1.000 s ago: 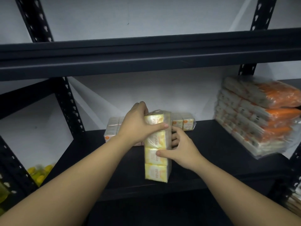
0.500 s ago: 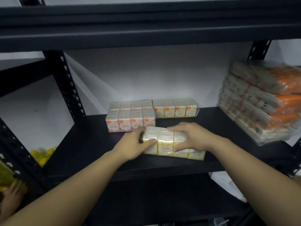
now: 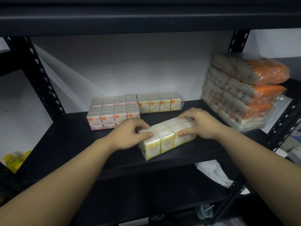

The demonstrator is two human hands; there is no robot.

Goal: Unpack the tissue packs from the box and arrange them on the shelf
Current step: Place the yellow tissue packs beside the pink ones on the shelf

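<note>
A yellow tissue multipack (image 3: 164, 141) lies on its long side on the black shelf (image 3: 68, 144), near the front edge and angled a little. My left hand (image 3: 128, 134) grips its left end, thumb on the front face. My right hand (image 3: 197, 123) grips its right end, fingers over the top. Behind it, a pink tissue multipack (image 3: 112, 115) stands at the back left. Another yellow tissue multipack (image 3: 160, 103) sits beside that one against the wall.
A tall stack of orange-wrapped tissue bundles (image 3: 244, 93) fills the shelf's right end. Perforated black uprights (image 3: 40, 75) frame the bay, with an upper shelf beam (image 3: 146, 15) overhead. Yellow items (image 3: 14, 160) lie low at left. A white bag (image 3: 215, 173) hangs below the shelf at right.
The yellow pack went from upright to lying flat on the shelf. Both hands shifted to its two ends, and it has slid slightly right and turned at an angle.
</note>
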